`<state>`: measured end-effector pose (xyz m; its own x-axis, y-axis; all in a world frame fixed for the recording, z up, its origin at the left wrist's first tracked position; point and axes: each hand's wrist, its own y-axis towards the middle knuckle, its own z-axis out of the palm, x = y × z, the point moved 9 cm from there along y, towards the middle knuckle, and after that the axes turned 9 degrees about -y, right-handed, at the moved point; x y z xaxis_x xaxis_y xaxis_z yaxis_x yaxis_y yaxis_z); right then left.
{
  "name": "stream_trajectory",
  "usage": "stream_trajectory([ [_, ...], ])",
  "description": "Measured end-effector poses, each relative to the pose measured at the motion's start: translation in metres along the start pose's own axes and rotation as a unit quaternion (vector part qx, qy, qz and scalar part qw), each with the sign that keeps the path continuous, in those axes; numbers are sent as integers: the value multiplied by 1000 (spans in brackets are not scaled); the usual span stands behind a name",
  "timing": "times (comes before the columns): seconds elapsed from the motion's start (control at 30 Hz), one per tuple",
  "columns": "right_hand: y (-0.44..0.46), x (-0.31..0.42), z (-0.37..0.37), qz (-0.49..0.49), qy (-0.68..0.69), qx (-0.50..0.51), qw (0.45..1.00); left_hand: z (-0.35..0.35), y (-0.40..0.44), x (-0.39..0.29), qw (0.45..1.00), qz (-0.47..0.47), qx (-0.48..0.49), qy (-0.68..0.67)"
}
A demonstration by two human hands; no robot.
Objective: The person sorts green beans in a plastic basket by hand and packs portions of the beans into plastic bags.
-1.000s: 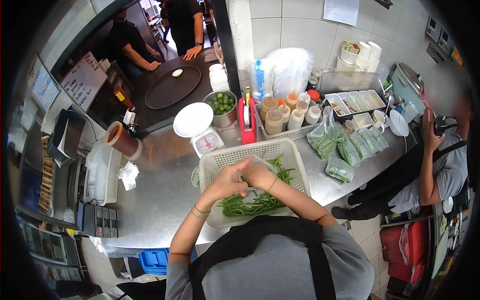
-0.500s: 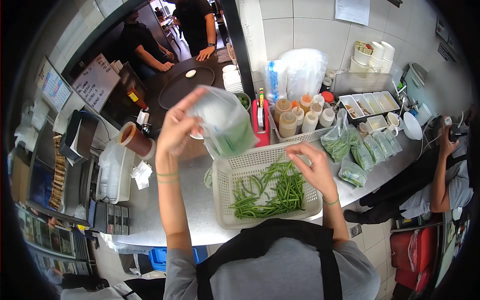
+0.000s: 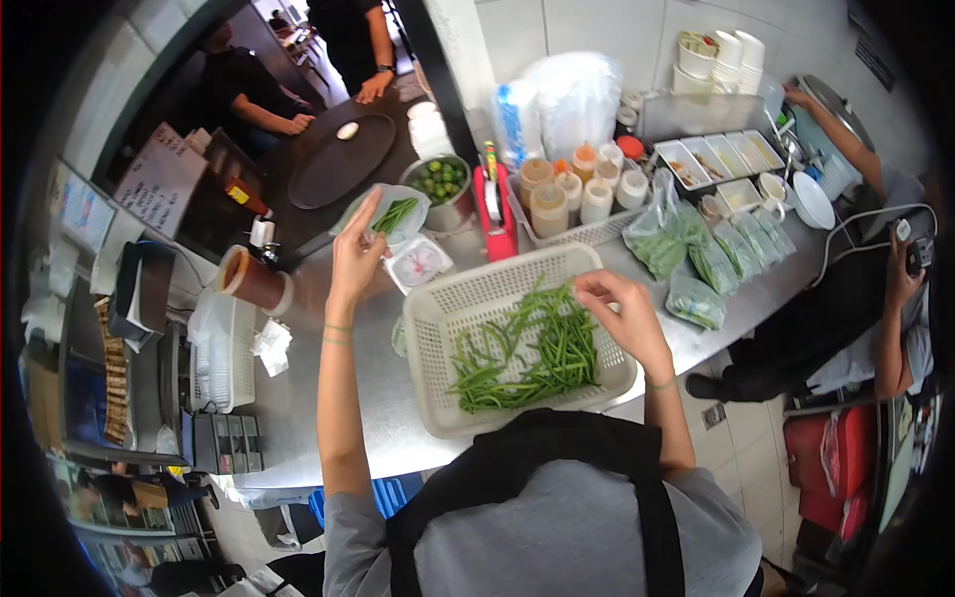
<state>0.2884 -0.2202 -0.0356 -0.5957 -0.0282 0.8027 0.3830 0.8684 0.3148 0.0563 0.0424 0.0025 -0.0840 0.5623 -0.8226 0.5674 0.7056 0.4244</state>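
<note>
Head view. L hand: at L side of scale, beside clear plastic bag; fingers extended, thumb apart; cannot tell if it touches bag. R hand: above R edge of perforated basket, nr. rear R corner, fingertips over the inside; fingers bent twd. thumb; cannot tell if tips meet or pinch anything.

Basket: white, at front edge of steel counter, approx. mid-length. Contents: loose green beans, heaped mostly twd. R edge; basket floor partly visible at L.

Bag: on top of scale, behind basket's rear L corner. Contents: small qty. of cut green beans.

Metal pot: behind scale, R side. Contents: round green fruit, nr. rim.

Bottle bin: twd. counter rear edge, R of red tape dispenser. Contents: squeeze bottles, orange, tan & white.

Divided tray: rear R of counter; several compartments, contents too small to ID.

Filled bags: several, green contents, R of basket; 1 nr. counter front edge.

Jar: L part of counter, tilted in view, reddish-brown contents.
</note>
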Motion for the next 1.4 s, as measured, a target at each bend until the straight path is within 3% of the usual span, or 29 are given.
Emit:
stream_trajectory([
  [0.13, -12, -53, 56, 22, -227, 166, 959, 19, -36, 16, 991, 25, 60, 118],
  [0.27, -42, -103, 101, 117, -357, 296, 878, 40, -86, -25, 940, 155, -62, 298],
  [0.33, -50, -117, 114, 115, -373, 319, 863, 82, -106, -12, 964, 77, 81, 241],
  [0.4, -50, -109, 117, 94, -397, 312, 858, 128, -139, 18, 938, 33, 239, 250],
  [0.5, -57, -112, 129, 67, -439, 327, 834, 156, -196, 69, 868, -38, 375, 324],
  [0.6, -60, -114, 132, 84, -433, 343, 829, 167, -211, 79, 838, -86, 407, 353],
  [0.77, -52, -119, 130, 98, -366, 315, 871, 181, -219, 93, 879, -74, 357, 308],
  [0.9, -52, -120, 135, 105, -378, 306, 867, 183, -213, 89, 845, -86, 422, 316],
  [1.0, -52, -118, 132, 95, -370, 288, 878, 175, -186, 75, 869, -100, 371, 311],
  [1.1, -54, -123, 131, 108, -402, 254, 873, 194, -163, 67, 929, 29, 279, 240],
  [1.2, -54, -121, 131, 104, -436, 239, 861, 223, -165, 66, 924, 71, 309, 215],
  [1.3, -55, -118, 134, 110, -440, 265, 851, 237, -171, 70, 909, 114, 279, 287],
  [1.4, -55, -124, 137, 134, -418, 299, 847, 226, -166, 69, 907, 98, 285, 293],
])
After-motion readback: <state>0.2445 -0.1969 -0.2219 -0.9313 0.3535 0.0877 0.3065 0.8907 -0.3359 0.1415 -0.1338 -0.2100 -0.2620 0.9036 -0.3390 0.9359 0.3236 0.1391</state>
